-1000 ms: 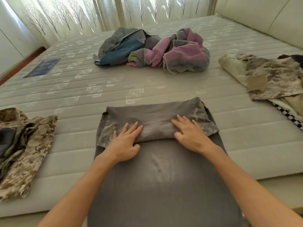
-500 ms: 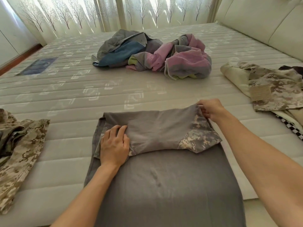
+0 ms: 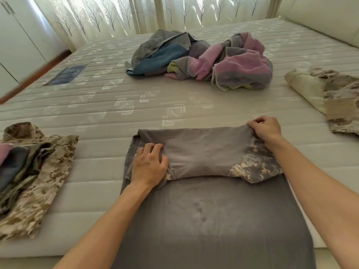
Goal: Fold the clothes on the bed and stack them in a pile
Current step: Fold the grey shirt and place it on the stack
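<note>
Your left hand (image 3: 148, 165) gripped the near left of the folded-over band of the grey shirt (image 3: 209, 216), fingers curled into the cloth; your right hand (image 3: 265, 128) pinched its far right corner. The shirt lay on the mattress (image 3: 116, 105) in front of you, its near hem cut off by the frame. The camouflage garment (image 3: 338, 98) at right was also cropped.

Single head-worn wide-angle view, looking forward and down along both forearms onto the bed (image 3: 116, 105). Sitting close over the near edge, it is facing the curtains (image 3: 116, 14) at the far side. Edges are bowing from lens distortion. No second view sharing the scene.
</note>
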